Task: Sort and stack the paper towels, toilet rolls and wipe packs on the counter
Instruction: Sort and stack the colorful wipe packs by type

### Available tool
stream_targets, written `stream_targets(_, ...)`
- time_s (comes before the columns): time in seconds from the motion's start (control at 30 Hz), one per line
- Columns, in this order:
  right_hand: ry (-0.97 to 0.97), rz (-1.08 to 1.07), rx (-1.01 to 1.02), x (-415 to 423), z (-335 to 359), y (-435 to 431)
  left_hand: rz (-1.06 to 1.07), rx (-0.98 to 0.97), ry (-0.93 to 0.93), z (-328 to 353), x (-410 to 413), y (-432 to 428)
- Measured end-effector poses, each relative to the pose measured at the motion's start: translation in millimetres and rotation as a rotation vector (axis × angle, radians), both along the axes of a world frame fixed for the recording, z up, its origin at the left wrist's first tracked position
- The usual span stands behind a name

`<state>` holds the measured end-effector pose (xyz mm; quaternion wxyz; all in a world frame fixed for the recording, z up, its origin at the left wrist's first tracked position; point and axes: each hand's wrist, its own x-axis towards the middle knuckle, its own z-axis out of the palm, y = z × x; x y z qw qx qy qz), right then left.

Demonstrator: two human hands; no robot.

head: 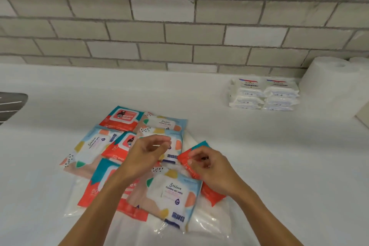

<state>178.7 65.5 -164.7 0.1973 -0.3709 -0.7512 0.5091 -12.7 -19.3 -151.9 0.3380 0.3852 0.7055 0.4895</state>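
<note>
Several colourful wipe packs lie jumbled on a clear plastic bag (209, 223) in the middle of the white counter (279, 166). Some are red and teal (121, 117), others pastel with a white label (171, 195). My left hand (143, 156) hovers over the pile, fingers curled and apart, holding nothing. My right hand (209, 166) pinches the edge of a red and teal pack (211, 192) at the pile's right side. Two neat stacks of white wipe packs (263, 94) stand at the back right. A paper towel roll (329, 86) stands upright beside them.
A grey-white tiled wall (179, 26) runs along the back of the counter. A dark object (10, 106) shows at the left edge. A second white roll (361, 62) peeks in at the far right edge.
</note>
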Motion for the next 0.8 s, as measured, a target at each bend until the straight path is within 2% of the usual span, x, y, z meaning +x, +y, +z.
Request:
stream_targets(0.07, -0.117, 0.065, 0.057, -8, 1, -11, -0.020, -0.028, 0.037, -7, -4, -10)
stream_targets(0.23, -0.564, 0.246, 0.267, -22, -4, -32, -0.079, -0.061, 0.120, -24, -12, -19)
stream_targets(0.3, -0.650, 0.291, 0.320, -26, -6, -40, -0.114, -0.059, 0.158, -26, -12, -19)
stream_targets(0.37, -0.676, 0.280, 0.345, -29, -7, -45, -0.128, -0.055, 0.176, -27, -12, -19)
stream_targets(0.67, -0.693, 0.145, 0.189, -42, 8, -50, -0.124, -0.021, 0.124, -29, -17, -22)
stream_targets(0.8, -0.649, 0.106, 0.028, -43, 22, -45, -0.097, 0.013, 0.089, -22, -22, -23)
